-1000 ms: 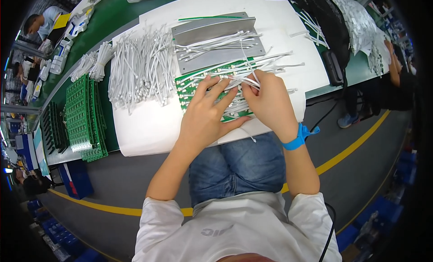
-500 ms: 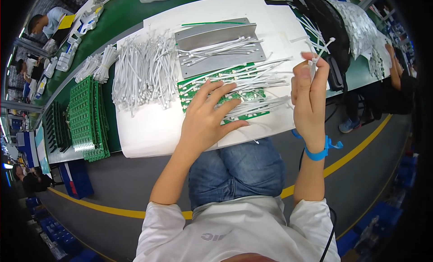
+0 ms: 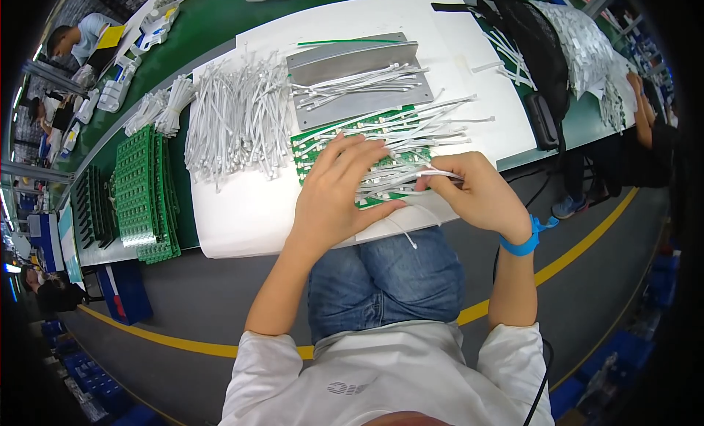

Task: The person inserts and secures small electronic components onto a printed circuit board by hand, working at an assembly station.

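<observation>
A green circuit board panel (image 3: 302,149) lies on the white sheet in front of me, with many white cables (image 3: 440,112) across it, their ends sticking out past its right edge. My left hand (image 3: 330,184) rests on the left part of the board, open, fingers spread and thumb near the front edge. At the board's right side my right hand (image 3: 480,195) is closed, thumb and forefinger pinching a white cable (image 3: 449,174). The far end of that cable is hidden among the others. One loose cable end (image 3: 412,243) hangs past the front edge of the sheet.
Left of the board lies a large heap of white cables (image 3: 235,125). Behind is a grey metal plate (image 3: 312,119) with a raised ridge and more cables. Green boards (image 3: 143,191) stand stacked at far left. A black mesh bag (image 3: 546,52) sits at right.
My right hand has come down and left from the right side of the sheet to the board, bringing a white cable. The left hand stays on the board.
</observation>
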Tool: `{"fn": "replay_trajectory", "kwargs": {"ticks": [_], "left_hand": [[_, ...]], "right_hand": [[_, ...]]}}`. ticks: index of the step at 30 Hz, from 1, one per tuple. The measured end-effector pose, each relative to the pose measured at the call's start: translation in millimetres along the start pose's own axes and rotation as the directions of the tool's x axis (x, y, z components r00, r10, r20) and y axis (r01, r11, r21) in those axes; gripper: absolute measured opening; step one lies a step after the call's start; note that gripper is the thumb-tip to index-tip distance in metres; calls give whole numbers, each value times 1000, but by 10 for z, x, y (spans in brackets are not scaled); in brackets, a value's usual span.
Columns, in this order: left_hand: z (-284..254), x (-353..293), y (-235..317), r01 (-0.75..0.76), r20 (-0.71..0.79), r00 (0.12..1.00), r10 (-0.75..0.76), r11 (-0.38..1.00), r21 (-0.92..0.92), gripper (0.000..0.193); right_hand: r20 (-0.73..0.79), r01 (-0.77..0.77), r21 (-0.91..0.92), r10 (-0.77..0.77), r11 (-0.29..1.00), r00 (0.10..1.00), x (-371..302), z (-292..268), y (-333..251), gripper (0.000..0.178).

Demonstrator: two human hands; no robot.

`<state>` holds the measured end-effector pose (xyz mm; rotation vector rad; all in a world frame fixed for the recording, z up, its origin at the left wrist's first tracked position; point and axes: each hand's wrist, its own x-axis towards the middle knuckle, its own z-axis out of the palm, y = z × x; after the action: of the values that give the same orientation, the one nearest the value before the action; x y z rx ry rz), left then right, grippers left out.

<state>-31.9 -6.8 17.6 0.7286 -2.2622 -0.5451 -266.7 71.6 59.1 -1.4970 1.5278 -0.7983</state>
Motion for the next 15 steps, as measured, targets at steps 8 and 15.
{"fn": "replay_trajectory", "kwargs": {"ticks": [8, 15], "left_hand": [[28, -91, -195, -144, -72, 988, 139, 988, -65, 27], [60, -61, -175, -145, -159, 978, 139, 989, -26, 20]], "right_hand": [[115, 9, 176, -30, 984, 993, 40, 30, -24, 17], [-142, 243, -329, -302, 913, 943, 43, 296, -211, 15]]}}
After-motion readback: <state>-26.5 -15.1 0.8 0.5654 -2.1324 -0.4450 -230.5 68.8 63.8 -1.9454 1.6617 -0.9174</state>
